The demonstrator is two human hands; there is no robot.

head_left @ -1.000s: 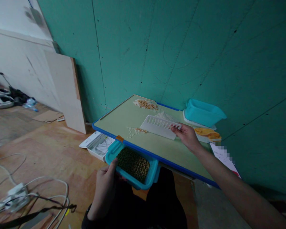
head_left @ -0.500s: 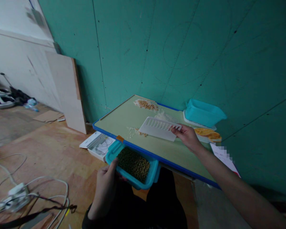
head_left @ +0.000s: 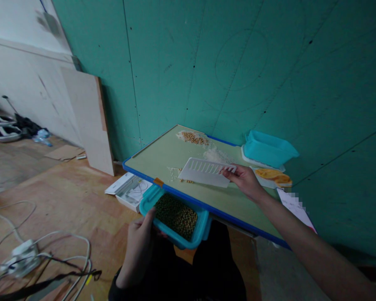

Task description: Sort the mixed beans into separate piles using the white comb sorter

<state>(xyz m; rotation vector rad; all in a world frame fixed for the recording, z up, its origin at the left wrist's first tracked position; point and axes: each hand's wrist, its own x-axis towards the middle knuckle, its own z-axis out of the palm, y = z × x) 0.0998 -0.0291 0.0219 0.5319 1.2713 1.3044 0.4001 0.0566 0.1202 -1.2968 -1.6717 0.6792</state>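
My left hand (head_left: pixel 142 234) grips the near left rim of a blue plastic container (head_left: pixel 167 232), held just below the table's front edge. Green beans (head_left: pixel 169 209) and tan soybeans (head_left: pixel 186 222) lie side by side in it. My right hand (head_left: pixel 246 180) is closed on the right end of a white slotted plastic scraper (head_left: pixel 203 177), slots along its upper edge. The scraper stands tilted over the tabletop, its lower left corner beside a few soybeans (head_left: pixel 186 181) and white grains (head_left: pixel 173 172). Behind it spreads a pile of white grains (head_left: pixel 217 154).
On the table (head_left: pixel 153 158), more soybeans (head_left: pixel 194 138) lie at the back left. A second blue container (head_left: pixel 268 148) and an orange-and-white cloth (head_left: pixel 274 176) are at the right. A green wall (head_left: pixel 175 62) rises behind. Cables and a power strip (head_left: pixel 25 255) lie on the floor.
My right hand has shifted the scraper slightly left and tilted it, lowering its top edge and showing more of the white grains behind. My left hand and the container have stayed nearly still.
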